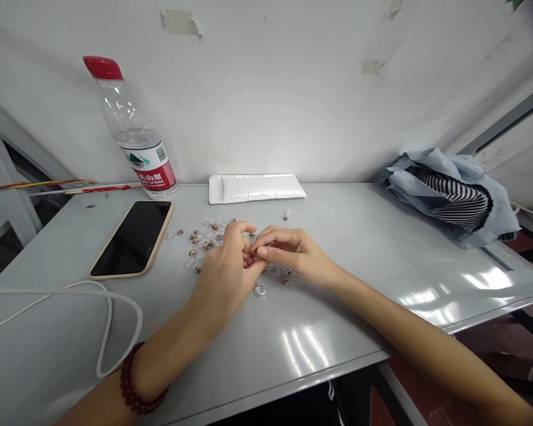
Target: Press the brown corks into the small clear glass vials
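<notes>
My left hand (pixel 228 266) and my right hand (pixel 295 251) meet above the middle of the grey table, their fingertips together. Both are closed in a pinch around something tiny; a brown bit shows there, but the fingers hide most of it. Scattered under and beside my hands are several tiny clear glass bottles with brown cork stoppers (pixel 211 232). A small clear round piece (pixel 259 290) lies just in front of my fingers. One more little corked bottle (pixel 286 215) stands apart, behind my right hand.
A phone (pixel 133 239) and a water bottle with a red cap (pixel 144 148) are on the left, near a white cable (pixel 111 307). Against the wall lies a flat white packet (pixel 257 188). Bundled blue and striped cloth (pixel 453 192) sits at the right.
</notes>
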`<act>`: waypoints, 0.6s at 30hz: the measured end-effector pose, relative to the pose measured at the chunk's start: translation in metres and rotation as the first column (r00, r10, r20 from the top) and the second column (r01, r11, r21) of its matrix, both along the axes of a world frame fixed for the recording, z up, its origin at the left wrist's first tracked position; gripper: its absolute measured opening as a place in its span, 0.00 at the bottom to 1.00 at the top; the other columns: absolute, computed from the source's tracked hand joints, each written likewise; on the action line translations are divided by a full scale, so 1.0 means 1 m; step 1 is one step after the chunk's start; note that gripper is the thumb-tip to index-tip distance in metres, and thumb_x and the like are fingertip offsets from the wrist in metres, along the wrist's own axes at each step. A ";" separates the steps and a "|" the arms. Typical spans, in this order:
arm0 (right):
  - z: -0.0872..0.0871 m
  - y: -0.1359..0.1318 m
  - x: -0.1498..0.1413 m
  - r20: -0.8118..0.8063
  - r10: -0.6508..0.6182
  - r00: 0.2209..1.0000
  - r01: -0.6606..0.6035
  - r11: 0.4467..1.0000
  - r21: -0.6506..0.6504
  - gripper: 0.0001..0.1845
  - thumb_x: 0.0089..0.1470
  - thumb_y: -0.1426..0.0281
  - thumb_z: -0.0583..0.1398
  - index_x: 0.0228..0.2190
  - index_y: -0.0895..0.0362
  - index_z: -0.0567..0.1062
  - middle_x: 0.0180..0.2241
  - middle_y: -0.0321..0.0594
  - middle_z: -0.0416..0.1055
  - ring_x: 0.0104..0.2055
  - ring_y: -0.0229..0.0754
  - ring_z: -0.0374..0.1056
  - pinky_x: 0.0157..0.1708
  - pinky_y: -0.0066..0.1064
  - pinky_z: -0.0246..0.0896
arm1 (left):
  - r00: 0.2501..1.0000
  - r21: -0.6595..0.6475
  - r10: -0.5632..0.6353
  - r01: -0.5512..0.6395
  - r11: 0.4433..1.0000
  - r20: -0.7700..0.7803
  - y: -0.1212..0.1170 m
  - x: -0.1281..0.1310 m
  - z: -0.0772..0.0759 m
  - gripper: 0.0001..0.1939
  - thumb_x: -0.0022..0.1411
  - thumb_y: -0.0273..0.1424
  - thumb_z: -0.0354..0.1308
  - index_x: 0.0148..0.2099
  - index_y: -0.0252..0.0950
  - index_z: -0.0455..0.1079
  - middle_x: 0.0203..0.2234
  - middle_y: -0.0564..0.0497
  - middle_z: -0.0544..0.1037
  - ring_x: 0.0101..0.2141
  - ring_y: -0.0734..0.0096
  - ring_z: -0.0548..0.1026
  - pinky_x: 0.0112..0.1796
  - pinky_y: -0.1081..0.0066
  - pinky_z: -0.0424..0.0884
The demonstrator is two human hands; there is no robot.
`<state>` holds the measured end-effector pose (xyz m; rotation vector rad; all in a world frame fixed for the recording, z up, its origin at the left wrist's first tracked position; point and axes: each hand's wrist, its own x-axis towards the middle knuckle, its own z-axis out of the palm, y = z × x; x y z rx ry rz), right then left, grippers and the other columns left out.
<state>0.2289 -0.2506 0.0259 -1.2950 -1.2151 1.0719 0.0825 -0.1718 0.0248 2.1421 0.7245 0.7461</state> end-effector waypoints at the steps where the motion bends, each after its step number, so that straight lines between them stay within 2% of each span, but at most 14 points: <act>1: 0.000 0.000 0.000 -0.024 0.002 1.000 -0.002 1.000 -0.002 0.07 0.56 0.65 0.60 0.36 0.52 0.78 0.40 0.38 0.70 0.39 0.40 0.69 0.37 0.33 0.67 | 1.000 0.005 0.002 -0.002 1.000 0.004 0.000 0.000 0.000 0.19 0.55 0.26 0.62 0.46 0.39 0.58 0.24 0.58 0.77 0.23 0.72 0.78 0.26 0.74 0.71; 6: 0.000 0.001 0.000 -0.147 0.004 0.989 -0.002 1.000 0.016 0.06 0.55 0.70 0.61 0.34 0.53 0.79 0.38 0.38 0.73 0.42 0.41 0.70 0.45 0.37 0.64 | 0.999 0.001 0.029 -0.029 1.000 0.035 0.000 -0.001 0.003 0.20 0.54 0.24 0.63 0.46 0.38 0.59 0.23 0.59 0.75 0.23 0.74 0.77 0.25 0.76 0.71; 11: -0.007 0.004 0.002 -0.265 -0.040 0.963 0.025 0.998 -0.061 0.06 0.54 0.71 0.61 0.32 0.54 0.79 0.32 0.37 0.75 0.38 0.40 0.70 0.44 0.35 0.61 | 0.999 0.016 0.036 -0.037 0.999 0.024 -0.001 -0.001 0.002 0.21 0.53 0.25 0.64 0.46 0.38 0.59 0.22 0.60 0.73 0.22 0.75 0.76 0.26 0.76 0.73; 15: -0.007 0.003 0.003 -0.314 -0.041 0.949 0.022 0.998 -0.065 0.06 0.52 0.74 0.60 0.30 0.55 0.79 0.31 0.36 0.74 0.37 0.38 0.69 0.42 0.34 0.60 | 0.999 0.142 -0.007 0.002 0.990 0.032 -0.005 -0.003 -0.003 0.20 0.56 0.23 0.62 0.48 0.40 0.58 0.24 0.60 0.74 0.23 0.74 0.77 0.25 0.77 0.71; 18: -0.003 0.002 0.003 -0.352 -0.010 0.936 -0.005 0.999 -0.041 0.04 0.50 0.75 0.62 0.29 0.55 0.78 0.31 0.36 0.73 0.35 0.38 0.69 0.40 0.34 0.61 | 0.997 0.268 -0.036 0.017 0.963 0.067 -0.008 -0.005 -0.006 0.18 0.58 0.23 0.59 0.47 0.41 0.58 0.25 0.59 0.74 0.25 0.73 0.77 0.25 0.77 0.70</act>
